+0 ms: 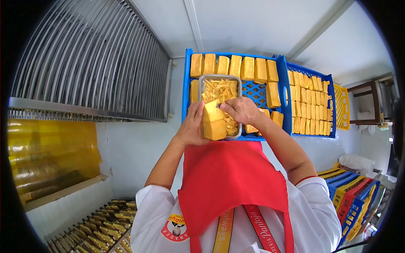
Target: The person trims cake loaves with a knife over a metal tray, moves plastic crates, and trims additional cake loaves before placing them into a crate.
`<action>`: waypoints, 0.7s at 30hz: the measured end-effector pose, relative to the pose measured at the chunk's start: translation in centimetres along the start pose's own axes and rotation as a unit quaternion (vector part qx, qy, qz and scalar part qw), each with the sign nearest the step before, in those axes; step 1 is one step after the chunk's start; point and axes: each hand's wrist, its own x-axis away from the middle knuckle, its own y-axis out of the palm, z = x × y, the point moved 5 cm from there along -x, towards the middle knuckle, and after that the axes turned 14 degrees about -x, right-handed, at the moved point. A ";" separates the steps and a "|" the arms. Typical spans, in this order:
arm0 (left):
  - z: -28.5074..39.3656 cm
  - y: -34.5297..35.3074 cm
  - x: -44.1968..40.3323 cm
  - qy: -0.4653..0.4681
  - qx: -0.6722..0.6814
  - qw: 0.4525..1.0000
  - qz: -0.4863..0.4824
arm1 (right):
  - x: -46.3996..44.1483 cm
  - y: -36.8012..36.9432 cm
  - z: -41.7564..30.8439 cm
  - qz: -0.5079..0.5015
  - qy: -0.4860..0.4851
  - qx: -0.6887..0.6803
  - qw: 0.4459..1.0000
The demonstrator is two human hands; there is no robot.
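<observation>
My left hand point(193, 125) is wrapped round the left side of a golden loaf point(214, 122), which has a paler patch on its top end. The fingers of my right hand point(241, 110) are closed at the loaf's upper right edge, round a small dark thing that is mostly hidden. Under the loaf is a metal tray point(240, 88) holding many thin yellow trimmings point(219, 89). That tray rests in a blue crate point(188, 67), where a row of loaves point(235, 66) lines the far side and more loaves stand at the right.
A second blue crate point(333, 109) full of smaller loaves stands to the right, with a yellow crate point(342, 105) beyond. Metal slats point(93, 55) rise at the left. Coloured crates point(352, 194) are stacked at the lower right, and a loaded rack point(97, 232) is at the lower left.
</observation>
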 end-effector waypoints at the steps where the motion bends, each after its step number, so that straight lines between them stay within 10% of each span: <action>1: 0.0 0.1 0.0 -0.001 -0.001 1.000 0.002 | 0.0 0.3 0.1 -0.023 0.002 -0.013 1.000; 9: 0.5 0.5 -0.1 -0.009 -0.005 1.000 0.019 | -0.1 1.2 0.4 -0.090 0.026 -0.084 0.992; 12: 0.0 0.7 0.3 -0.034 0.015 0.999 0.027 | 0.5 2.7 2.4 -0.172 0.242 -0.300 0.907; 21: -0.6 1.0 1.7 -0.059 -0.004 0.998 -0.005 | 0.5 1.5 -0.2 0.016 -0.007 -0.039 0.999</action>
